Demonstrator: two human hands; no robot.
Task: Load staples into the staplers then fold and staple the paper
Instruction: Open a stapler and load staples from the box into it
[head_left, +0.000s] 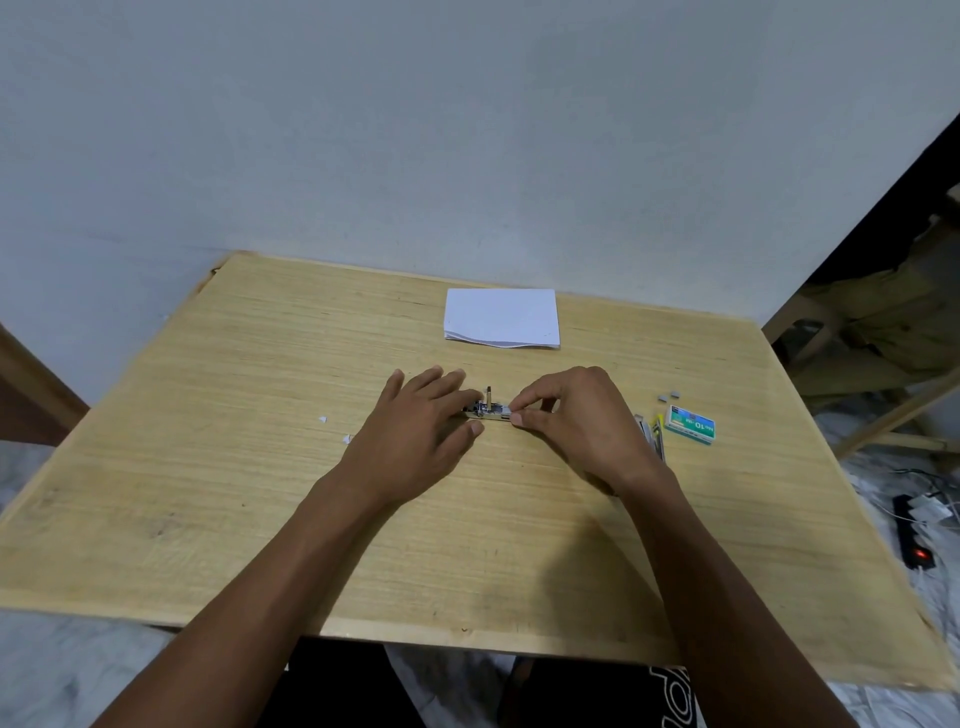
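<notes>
At the near edge of the counter (218, 545), two bare forearms are seen reaching in over dark clothing. Mid-counter, a small stapler (491, 411) is lying flat with its top swung up, upright. The left hand (415, 423) is laid over the stapler's left end: the fingers (452, 382) are kept close together over the far side and the thumb is pressed against the near side, so the body is gripped. The right hand (569, 415) is curled, with thumb and forefinger pinched on the stapler's right end; whether staples are held in that pinch cannot be told. Two paper scraps (335, 428) are seen left of the left hand, well apart from it. A second stapler (652, 434) is partly hidden just behind the right wrist. A green staple box (691, 425) is lying just beside it on the right. Two grey bits (668, 397) are seen near the box, on its far side. Off the counter at right, a power strip (914, 535) with a red light is lying on the floor. Farther back, a folded white paper (501, 317) is lying flat near the far edge, apart from both hands. A pale wall (467, 130) is seen behind.
</notes>
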